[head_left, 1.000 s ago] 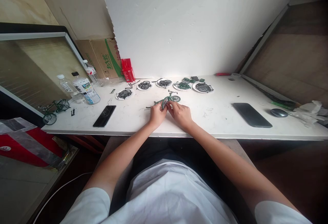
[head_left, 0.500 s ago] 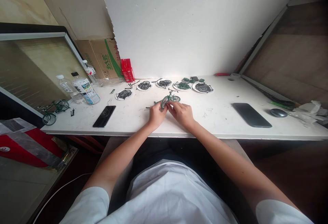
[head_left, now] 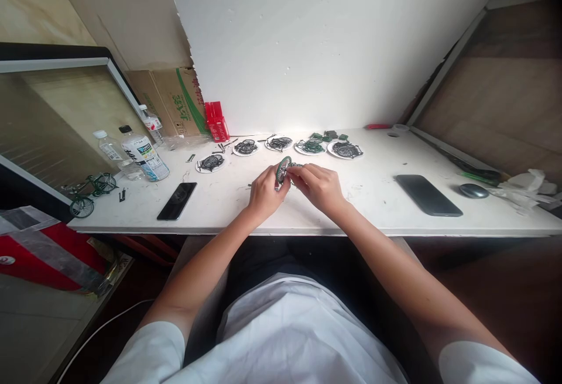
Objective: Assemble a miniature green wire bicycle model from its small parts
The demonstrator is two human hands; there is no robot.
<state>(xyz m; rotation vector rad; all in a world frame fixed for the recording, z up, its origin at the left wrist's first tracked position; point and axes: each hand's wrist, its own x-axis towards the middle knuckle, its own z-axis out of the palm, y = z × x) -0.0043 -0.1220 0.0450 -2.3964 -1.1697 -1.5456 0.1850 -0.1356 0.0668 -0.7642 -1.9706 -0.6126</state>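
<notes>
A small green model bicycle [head_left: 284, 168] is held just above the white table [head_left: 373, 196], at its middle. My left hand [head_left: 264, 192] pinches it from the left, next to a wheel. My right hand [head_left: 319, 186] is closed on it from the right and covers most of the frame. Behind my hands several white plates [head_left: 345, 150] hold dark bicycle parts, with a few loose green parts [head_left: 330, 135] beside them.
A dark phone [head_left: 177, 200] lies left of my hands and a larger dark phone [head_left: 428, 195] right. Water bottles [head_left: 144, 154] and a finished green model bicycle [head_left: 90, 191] stand at the far left. A mouse [head_left: 473, 190] sits far right. A red box [head_left: 216, 120] leans at the white back board.
Both hands have lifted the model bicycle off the table and turned it, so one wheel now stands up between my fingers. The view has shifted slightly.
</notes>
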